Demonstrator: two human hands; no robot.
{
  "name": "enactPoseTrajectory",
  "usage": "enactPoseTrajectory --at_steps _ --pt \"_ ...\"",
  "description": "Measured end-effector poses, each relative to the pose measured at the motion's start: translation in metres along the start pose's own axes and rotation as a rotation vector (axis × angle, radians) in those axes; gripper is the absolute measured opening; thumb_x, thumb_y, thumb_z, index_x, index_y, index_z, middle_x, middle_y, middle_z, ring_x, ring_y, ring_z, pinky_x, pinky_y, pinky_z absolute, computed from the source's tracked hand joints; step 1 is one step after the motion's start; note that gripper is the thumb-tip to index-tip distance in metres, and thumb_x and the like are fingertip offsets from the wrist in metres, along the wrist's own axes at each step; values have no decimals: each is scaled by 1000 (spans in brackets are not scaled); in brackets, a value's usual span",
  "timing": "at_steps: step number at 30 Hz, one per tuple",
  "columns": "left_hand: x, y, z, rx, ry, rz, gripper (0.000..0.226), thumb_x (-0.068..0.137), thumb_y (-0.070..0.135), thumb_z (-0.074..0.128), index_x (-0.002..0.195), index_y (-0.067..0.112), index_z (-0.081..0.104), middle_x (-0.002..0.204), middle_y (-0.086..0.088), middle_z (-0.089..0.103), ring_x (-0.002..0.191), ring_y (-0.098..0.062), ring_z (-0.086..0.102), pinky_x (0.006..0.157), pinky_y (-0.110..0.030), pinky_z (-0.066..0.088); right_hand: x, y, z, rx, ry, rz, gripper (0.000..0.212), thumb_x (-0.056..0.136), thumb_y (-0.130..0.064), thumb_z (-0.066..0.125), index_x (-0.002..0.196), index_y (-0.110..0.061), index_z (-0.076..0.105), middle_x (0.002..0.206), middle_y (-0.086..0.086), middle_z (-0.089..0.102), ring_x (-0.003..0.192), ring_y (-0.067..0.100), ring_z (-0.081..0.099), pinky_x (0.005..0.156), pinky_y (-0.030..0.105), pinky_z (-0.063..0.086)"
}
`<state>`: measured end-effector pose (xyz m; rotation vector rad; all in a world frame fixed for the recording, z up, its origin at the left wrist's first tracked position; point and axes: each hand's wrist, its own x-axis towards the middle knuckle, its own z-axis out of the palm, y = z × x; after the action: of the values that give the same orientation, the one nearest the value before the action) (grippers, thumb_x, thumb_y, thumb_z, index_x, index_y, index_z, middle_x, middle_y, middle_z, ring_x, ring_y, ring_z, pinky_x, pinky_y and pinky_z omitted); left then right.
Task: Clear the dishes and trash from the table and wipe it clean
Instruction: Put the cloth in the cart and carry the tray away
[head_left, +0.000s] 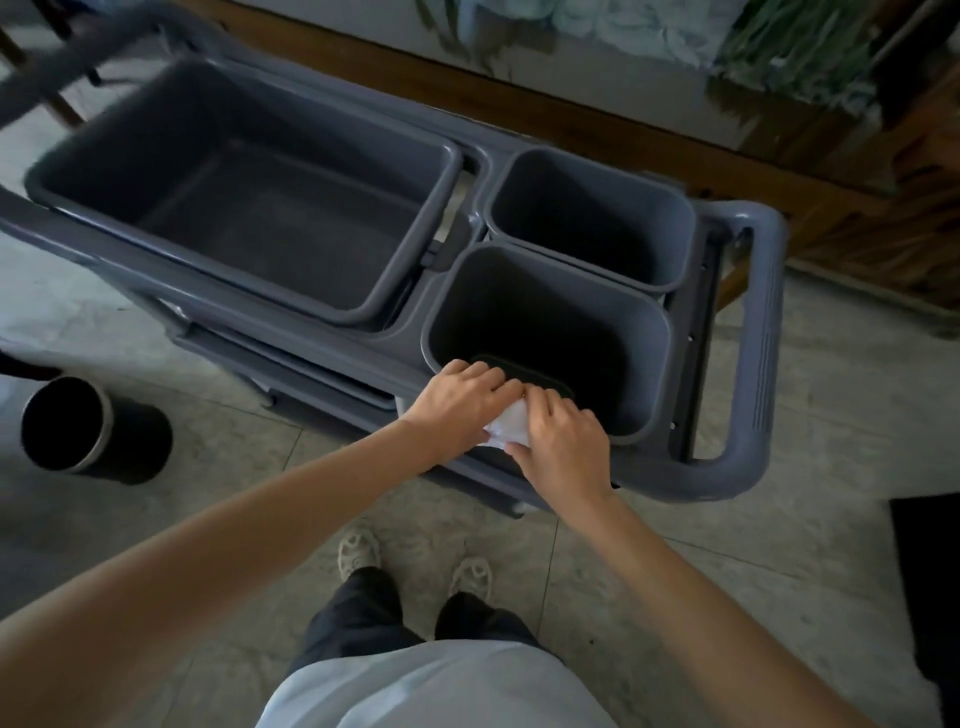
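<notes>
held between both hands: a crumpled white paper napkin, right at the near rim of the near small bin on the grey cart, partly over the opening. left hand curled over the top of the wad, right hand pinching its near edge from the other side, knuckles of the two almost touching. by the look of it, very light, soft, no stiffness at all, easily squashed smaller, not fragile, not slippery; probably best taken as one tight ball in a single fist so no loose corner catches the rim. near bin dark inside, a flat black shape at the bottom, nothing else discernible. beside it the far small bin and the large tub, both seemingly bare.
</notes>
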<state>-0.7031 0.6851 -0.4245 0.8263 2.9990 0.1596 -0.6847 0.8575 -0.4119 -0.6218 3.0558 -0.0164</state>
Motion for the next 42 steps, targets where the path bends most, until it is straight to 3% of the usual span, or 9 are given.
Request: enactPoseTrajectory --at_steps 3,5,7,11,16,29,32,37,42 --pt "-11 4 -2 9 46 -66 79 69 40 86 138 21 52 129 -2 61 123 -25 57 116 -47 36 0 1 -2 28 9 4 90 62 -61 90 128 -9 60 108 7 73 93 24 72 74 37 55" --pt "-29 0 -11 10 44 -123 104 71 48 84 156 24 30 157 -2 41 148 -28 33 124 -53 17 2 1 -7 69 53 -38 101 65 -73 80 139 -10 54 129 8 68 116 25 67 90 43 56" --pt "-55 -9 -22 15 91 -216 108 78 63 73 161 32 13 168 2 18 157 -27 8 126 -53 4 10 -9 -18 110 99 -135 104 74 -82 67 148 -11 49 148 10 56 137 26 53 107 49 48" --pt "-124 -36 -49 -22 238 -479 86 90 59 54 160 40 10 170 6 7 157 -26 -5 126 -54 6 36 -59 -47 214 91 -368 100 81 -85 48 161 -26 31 167 11 31 155 28 27 120 52 29" --pt "-232 -76 -69 29 295 -828 84 90 55 52 160 41 9 171 4 2 157 -30 -7 124 -60 11 68 -156 -62 310 31 -604 103 80 -84 53 164 -37 16 173 6 12 160 27 6 125 56 22" --pt "-556 -112 -102 95 435 -1551 75 94 60 40 161 39 12 170 10 -5 155 -24 -18 124 -50 -1 60 -504 -80 439 -130 -1046 100 83 -79 58 163 -41 13 173 0 6 160 21 -1 127 45 5" --pt "-618 -111 -107 89 468 -1684 77 95 57 47 160 41 9 169 13 -9 154 -21 -21 125 -50 -2 42 -580 -82 488 -166 -1130 98 83 -77 60 163 -39 17 173 -1 8 160 21 2 129 47 12" --pt "-701 -112 -108 48 540 -1877 78 90 64 35 160 44 6 168 14 -13 153 -19 -24 124 -48 -7 15 -682 -80 519 -257 -1255 94 86 -75 60 162 -41 17 173 -6 9 159 17 3 126 44 18" --pt "-771 -131 -102 18 598 -2032 78 92 62 38 159 45 4 167 16 -17 151 -15 -29 123 -46 -12 8 -778 -67 517 -344 -1348 92 87 -72 61 162 -40 19 173 -5 11 159 17 4 127 47 21"
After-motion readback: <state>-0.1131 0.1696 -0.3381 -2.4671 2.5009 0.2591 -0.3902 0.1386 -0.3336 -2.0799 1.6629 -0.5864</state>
